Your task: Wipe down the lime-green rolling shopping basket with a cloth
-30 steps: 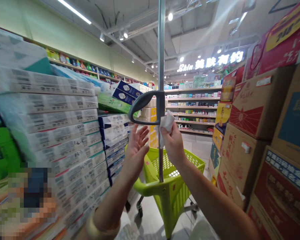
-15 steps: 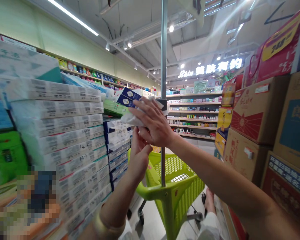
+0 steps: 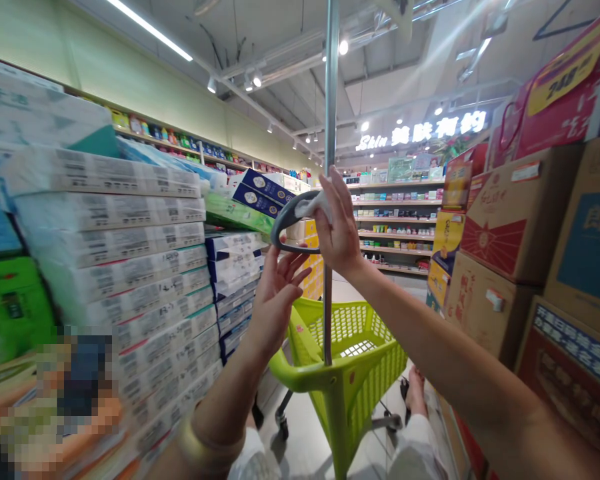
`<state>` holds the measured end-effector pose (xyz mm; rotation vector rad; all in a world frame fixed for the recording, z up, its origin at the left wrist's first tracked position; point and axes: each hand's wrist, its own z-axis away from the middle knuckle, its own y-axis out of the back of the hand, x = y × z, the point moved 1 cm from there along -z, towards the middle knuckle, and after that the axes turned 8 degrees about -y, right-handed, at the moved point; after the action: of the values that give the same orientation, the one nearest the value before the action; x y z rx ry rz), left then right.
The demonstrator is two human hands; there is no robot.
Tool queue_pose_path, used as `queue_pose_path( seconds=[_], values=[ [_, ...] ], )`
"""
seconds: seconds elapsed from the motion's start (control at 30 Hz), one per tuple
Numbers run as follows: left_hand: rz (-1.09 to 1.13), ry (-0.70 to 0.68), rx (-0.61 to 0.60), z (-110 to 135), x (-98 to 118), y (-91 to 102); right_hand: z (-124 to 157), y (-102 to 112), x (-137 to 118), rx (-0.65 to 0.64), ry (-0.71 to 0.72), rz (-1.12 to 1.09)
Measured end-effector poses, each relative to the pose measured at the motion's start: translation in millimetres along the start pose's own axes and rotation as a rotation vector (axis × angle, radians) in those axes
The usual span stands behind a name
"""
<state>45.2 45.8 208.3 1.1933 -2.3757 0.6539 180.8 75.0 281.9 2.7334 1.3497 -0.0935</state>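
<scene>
A lime-green shopping cart (image 3: 353,373) stands in front of me, with a tall metal pole (image 3: 330,133) rising from it and a grey loop handle (image 3: 287,223) fixed to the pole. My right hand (image 3: 341,230) presses a white tissue (image 3: 314,205) against the top of that handle, fingers partly raised. Just below the handle my left hand (image 3: 276,293) is held up, fingers spread and empty, not touching it.
Stacked tissue packs (image 3: 125,267) rise close on the left. Cardboard boxes (image 3: 520,213) are piled on the right. Product shelves (image 3: 395,220) and a lit sign (image 3: 423,127) stand at the far end of the aisle. My feet and the grey floor (image 3: 305,440) show below.
My right hand with the tissue has slid right along the handle toward the pole, uncovering the loop. My left hand has stayed just below it and opened its fingers.
</scene>
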Motion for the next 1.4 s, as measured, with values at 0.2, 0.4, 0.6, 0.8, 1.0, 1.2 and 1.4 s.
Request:
queue_pose_path(
  seconds=[0.2,0.4,0.6,0.8,1.0,1.2,1.4],
  values=[
    [-0.024,-0.001,-0.035,1.0,-0.9,4.7,48.9,-14.8,8.5,0.196,-0.42,-0.336],
    [-0.034,0.001,-0.026,2.6,-1.3,6.9,104.5,-13.8,4.5,0.052,-0.765,-0.617],
    [-0.081,0.036,0.017,15.0,-16.5,15.0,166.5,-9.9,7.7,-0.143,-0.851,-0.453],
    [-0.24,0.23,0.076,40.0,-49.8,27.2,213.5,-6.9,1.5,-0.257,-0.85,-0.289],
    [-0.409,0.312,0.042,55.3,-82.6,30.2,253.0,0.1,-2.4,-0.363,-0.794,-0.14],
    [-0.658,0.403,-0.21,67.0,-99.7,38.2,272.8,27.0,15.8,-0.405,-0.723,0.025],
    [-0.805,0.449,-0.527,70.8,-93.7,43.4,272.3,46.0,36.3,-0.126,-0.829,0.23]
  ],
)
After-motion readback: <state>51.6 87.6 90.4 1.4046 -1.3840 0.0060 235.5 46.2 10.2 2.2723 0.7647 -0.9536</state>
